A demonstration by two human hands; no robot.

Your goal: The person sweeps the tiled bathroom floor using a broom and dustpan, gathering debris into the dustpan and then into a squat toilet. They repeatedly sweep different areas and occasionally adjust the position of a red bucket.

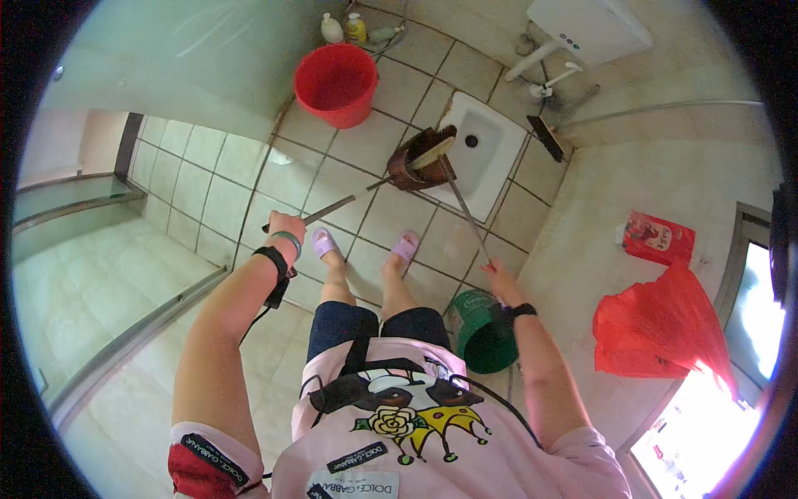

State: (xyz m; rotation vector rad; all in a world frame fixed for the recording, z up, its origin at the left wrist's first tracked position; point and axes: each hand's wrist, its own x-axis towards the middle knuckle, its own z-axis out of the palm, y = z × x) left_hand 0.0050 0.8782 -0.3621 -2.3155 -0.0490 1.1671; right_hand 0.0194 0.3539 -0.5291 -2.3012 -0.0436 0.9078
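My left hand grips the metal handle of a brown dustpan with comb-like teeth. The pan sits at the left edge of a white squat toilet. In my right hand is a thin pole, whose upper end meets a broom head with pale and dark bristles. That head lies over the pan's mouth, overlapping it. Whether the pan touches the floor I cannot tell. Below my right hand, a green bucket stands beside my leg, partly behind my forearm.
A red bucket stands on the tiled floor near pump bottles. Against the right wall leans a dark-bristled brush, below a white cistern. A red plastic bag hangs at right, under a red packet. Glass panels border the left.
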